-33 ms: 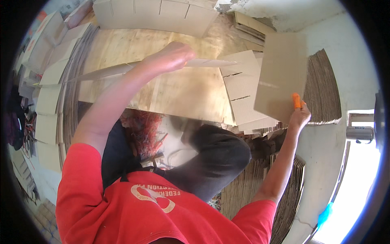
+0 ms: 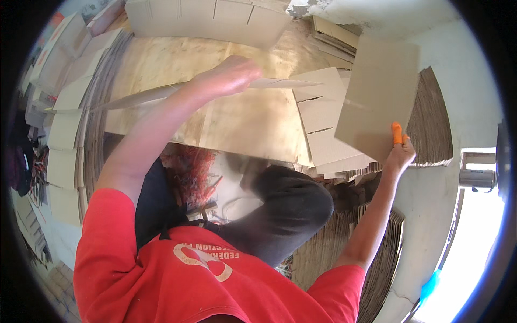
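My left hand [image 2: 231, 74] is closed on a long slotted cardboard strip [image 2: 148, 97], seen almost edge-on above the wooden tabletop [image 2: 242, 124]. Out to the right, my right hand [image 2: 402, 152] grips a plain brown cardboard sheet [image 2: 379, 91] by its lower corner. Orange covers [image 2: 397, 133] sit on fingers of that hand. Below and left of the raised sheet lie slotted cardboard pieces [image 2: 322, 116], overlapping on the table's right side. The sheet partly hides a tall stack of cardboard [image 2: 433, 118] behind it.
Stacked cardboard pieces [image 2: 62, 142] line the left side. A slotted cardboard panel [image 2: 204, 19] stands at the far edge. More flat boards [image 2: 334, 36] lie at the back right. Below the table are red shredded scraps [image 2: 188, 175] and another cardboard stack [image 2: 382, 247].
My right hand and its cardboard sheet have shifted slightly right, and the sheet tilts a little more. My left hand and the strip have moved slightly right.
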### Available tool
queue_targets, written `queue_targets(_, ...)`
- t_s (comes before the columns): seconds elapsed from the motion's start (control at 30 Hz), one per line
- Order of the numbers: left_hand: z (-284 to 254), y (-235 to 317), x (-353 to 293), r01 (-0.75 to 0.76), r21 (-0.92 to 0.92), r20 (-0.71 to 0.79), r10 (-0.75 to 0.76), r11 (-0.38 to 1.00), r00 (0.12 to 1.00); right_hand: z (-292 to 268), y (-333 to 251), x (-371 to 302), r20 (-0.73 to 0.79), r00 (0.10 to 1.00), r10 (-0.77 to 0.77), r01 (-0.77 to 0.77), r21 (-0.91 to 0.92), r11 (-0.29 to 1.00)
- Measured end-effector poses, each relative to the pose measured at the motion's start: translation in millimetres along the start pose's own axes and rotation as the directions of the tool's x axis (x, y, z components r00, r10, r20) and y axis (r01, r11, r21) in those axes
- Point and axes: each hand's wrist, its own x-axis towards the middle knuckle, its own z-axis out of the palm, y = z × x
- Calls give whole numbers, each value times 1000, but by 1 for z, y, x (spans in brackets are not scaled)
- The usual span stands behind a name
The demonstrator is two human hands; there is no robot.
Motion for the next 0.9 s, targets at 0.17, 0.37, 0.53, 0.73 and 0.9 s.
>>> queue_targets(0.17, 0, 10, 5, 16, 105, 87, -26, 994, 996, 34, -87, -36, 265, 955, -130, 34, 338, 941)
queue_targets(0.37, 0, 21, 4, -35, 150, 102, 20, 988, 995, 63, -128, -65, 316, 919, -234, 187, 173, 967)
queue_targets(0.53, -6, 24, 4, 35, 228, 157, -72, 973, 985, 68, -139, -68, 354, 917, -184, 135, 158, 978)
queue_targets(0.73, -3, 10, -4, 28, 233, 81, -49, 972, 995, 77, -141, -68, 395, 896, -203, 158, 145, 977)
queue_targets(0.9, -4, 9, -3, -1, 266, 152, -41, 964, 988, 86, -141, -72, 373, 867, -330, 323, 84, 943)
